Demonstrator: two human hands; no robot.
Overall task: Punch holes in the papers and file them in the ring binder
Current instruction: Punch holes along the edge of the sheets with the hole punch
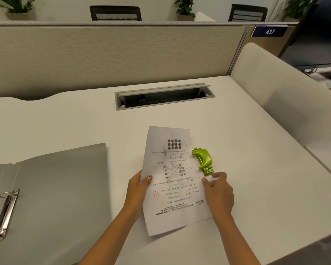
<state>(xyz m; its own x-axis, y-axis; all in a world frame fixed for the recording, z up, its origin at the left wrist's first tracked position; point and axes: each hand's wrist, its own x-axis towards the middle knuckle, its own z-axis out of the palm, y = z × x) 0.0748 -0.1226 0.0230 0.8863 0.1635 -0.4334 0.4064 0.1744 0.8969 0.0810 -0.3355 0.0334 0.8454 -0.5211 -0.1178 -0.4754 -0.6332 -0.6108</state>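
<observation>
White desk (237, 131): both hands pinch paper (172, 180) edges, seemingly beside punch (203, 160).

An open cable tray (164, 96) sits in the white desk (237, 131).

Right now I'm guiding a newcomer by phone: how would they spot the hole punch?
On the white desk, find the printed paper held in front of the person. The hole punch sits at its right edge, just beyond the right hand. It is the only bright green thing there, small, with metal fittings.
</observation>
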